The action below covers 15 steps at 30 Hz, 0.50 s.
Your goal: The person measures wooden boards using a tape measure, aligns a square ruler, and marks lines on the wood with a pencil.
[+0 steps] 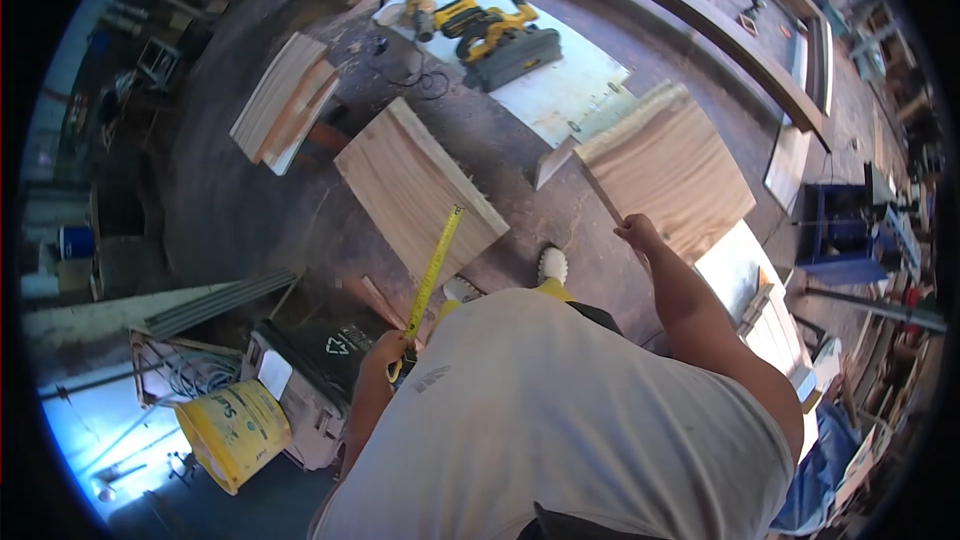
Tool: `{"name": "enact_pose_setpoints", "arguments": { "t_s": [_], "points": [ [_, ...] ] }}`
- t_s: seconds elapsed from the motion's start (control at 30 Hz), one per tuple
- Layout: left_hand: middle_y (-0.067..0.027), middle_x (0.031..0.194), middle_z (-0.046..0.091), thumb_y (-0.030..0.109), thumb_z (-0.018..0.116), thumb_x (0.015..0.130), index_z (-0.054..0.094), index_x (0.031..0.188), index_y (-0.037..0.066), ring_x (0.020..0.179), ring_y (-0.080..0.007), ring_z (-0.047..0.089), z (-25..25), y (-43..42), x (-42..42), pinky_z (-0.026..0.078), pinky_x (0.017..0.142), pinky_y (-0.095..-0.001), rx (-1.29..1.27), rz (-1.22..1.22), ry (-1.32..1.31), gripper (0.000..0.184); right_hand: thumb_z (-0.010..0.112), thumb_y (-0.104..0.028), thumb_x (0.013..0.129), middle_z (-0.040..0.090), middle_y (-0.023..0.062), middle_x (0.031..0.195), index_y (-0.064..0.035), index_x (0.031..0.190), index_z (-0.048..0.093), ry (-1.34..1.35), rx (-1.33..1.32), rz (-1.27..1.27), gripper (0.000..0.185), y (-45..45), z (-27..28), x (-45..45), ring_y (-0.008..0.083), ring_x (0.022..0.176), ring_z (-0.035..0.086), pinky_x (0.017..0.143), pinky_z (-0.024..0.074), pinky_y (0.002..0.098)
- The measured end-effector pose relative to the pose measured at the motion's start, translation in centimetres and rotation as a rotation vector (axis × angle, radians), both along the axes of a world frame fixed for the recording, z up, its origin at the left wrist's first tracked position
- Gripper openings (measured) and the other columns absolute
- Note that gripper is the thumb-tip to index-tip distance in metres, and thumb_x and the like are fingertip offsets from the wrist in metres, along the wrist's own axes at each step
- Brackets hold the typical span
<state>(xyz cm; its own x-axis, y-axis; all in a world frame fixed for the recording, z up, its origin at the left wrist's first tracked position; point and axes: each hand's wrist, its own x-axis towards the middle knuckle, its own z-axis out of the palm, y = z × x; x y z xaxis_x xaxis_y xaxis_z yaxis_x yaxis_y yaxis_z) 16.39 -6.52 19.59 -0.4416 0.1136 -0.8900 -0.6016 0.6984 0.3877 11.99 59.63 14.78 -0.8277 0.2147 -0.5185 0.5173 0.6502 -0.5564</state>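
My left hand [388,352] is closed round a tape measure [402,365] at the lower left of centre. Its yellow blade [432,275] is extended up and forward, the tip over the near part of a wooden board [415,180]. Right of centre, my right hand [637,234] grips the near left edge of a second wooden board [675,165], which is tilted. Its far corner is beside a white panel [560,90].
Yellow power tools [480,30] and a cable lie on the white panel ahead. Stacked boards [285,100] stand at the left. A yellow bucket [235,430] and a dark bin [320,365] are at the lower left. A long beam frame [700,15] spans the upper right.
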Motion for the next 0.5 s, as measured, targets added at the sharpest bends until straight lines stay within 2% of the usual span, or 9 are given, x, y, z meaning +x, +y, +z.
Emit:
{"name": "enact_pose_setpoints", "arguments": {
  "t_s": [0.13, 0.2, 0.33, 0.4, 0.5],
  "points": [
    [-0.0116, 0.082, 0.067, 0.020, 0.053, 0.087, 0.066, 0.092, -0.002, 0.076, -0.0212, 0.064, 2.2, -1.5, 0.4, 0.048, 0.071, -0.0338, 0.008, 0.049, 0.068, 0.026, 0.073, -0.030, 0.076, 0.061, 0.0118, 0.063, -0.0022, 0.072, 0.066, 0.077, 0.056, 0.161, 0.029, -4.7, 1.6, -3.0, 0.0221, 0.058, 0.058, 0.058, 0.0463, 0.0362],
    [-0.0107, 0.080, 0.067, 0.021, 0.053, 0.087, 0.066, 0.092, -0.001, 0.074, -0.0206, 0.064, 2.7, -2.7, -0.2, 0.048, 0.069, -0.0335, -0.030, 0.017, -0.013, 0.026, 0.073, -0.031, 0.077, 0.061, 0.0120, 0.063, -0.0022, 0.072, 0.065, 0.082, 0.085, 0.207, 0.030, -7.6, 3.0, -3.8, 0.0223, 0.058, 0.058, 0.058, 0.0461, 0.0369],
    [-0.0106, 0.078, 0.067, 0.022, 0.053, 0.087, 0.067, 0.094, 0.001, 0.073, -0.0203, 0.064, 0.8, -6.9, -0.6, 0.048, 0.068, -0.0342, -0.051, -0.060, 0.029, 0.026, 0.071, -0.034, 0.079, 0.061, 0.0123, 0.064, -0.0021, 0.072, 0.065, -0.001, 0.133, 0.276, 0.034, -13.8, 6.5, -5.0, 0.0231, 0.060, 0.058, 0.059, 0.0462, 0.0383],
    [-0.0113, 0.078, 0.067, 0.022, 0.055, 0.086, 0.068, 0.095, 0.002, 0.073, -0.0206, 0.064, 0.7, -7.9, -1.2, 0.048, 0.068, -0.0349, -0.146, -0.058, 0.053, 0.026, 0.071, -0.034, 0.079, 0.062, 0.0124, 0.065, -0.0022, 0.073, 0.065, 0.021, 0.152, 0.312, 0.033, -15.9, 7.1, -5.6, 0.0230, 0.061, 0.059, 0.060, 0.0465, 0.0382],
    [-0.0124, 0.078, 0.066, 0.021, 0.055, 0.084, 0.068, 0.096, 0.003, 0.072, -0.0208, 0.063, -1.0, -10.3, -2.2, 0.048, 0.068, -0.0355, -0.131, -0.128, 0.008, 0.025, 0.070, -0.034, 0.080, 0.062, 0.0122, 0.067, -0.0026, 0.075, 0.065, 0.028, 0.171, 0.355, 0.032, -18.1, 9.3, -7.0, 0.0227, 0.063, 0.060, 0.062, 0.0475, 0.0373]
  ]
}}
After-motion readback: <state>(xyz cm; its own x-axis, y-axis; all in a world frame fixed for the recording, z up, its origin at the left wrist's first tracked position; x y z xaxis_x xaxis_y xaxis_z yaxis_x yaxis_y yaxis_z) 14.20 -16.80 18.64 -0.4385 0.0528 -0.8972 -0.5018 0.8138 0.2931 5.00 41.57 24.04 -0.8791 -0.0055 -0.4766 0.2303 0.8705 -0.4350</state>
